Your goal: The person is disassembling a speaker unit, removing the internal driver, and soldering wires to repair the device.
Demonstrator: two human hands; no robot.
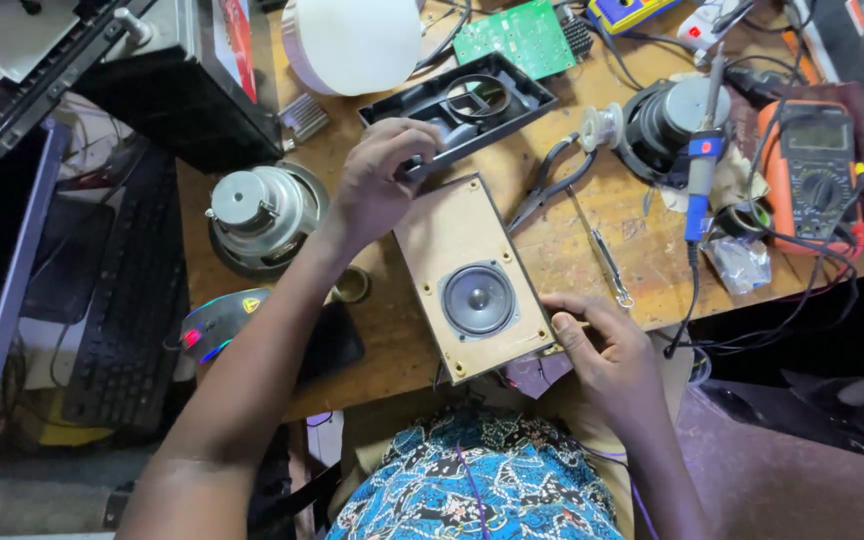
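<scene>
The small wooden speaker box (pixel 472 275) lies face up near the bench's (pixel 392 350) front edge, cone upward, probably so its front stays reachable. The right hand (pixel 602 350), at four o'clock from the cone, pinches the box's lower corner, steadying it. The left hand (pixel 382 175), at eleven o'clock, closes its fingers over the near end of the black plastic grille frame (pixel 462 105); how firmly, I can't tell. Pliers (pixel 550 180) and a screwdriver (pixel 600 250) lie at two o'clock, within reach.

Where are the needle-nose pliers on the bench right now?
In the head view, the dark-handled needle-nose pliers lie on the wooden table, right of centre, between the black plastic speaker grille and the slim metal screwdriver.
</scene>
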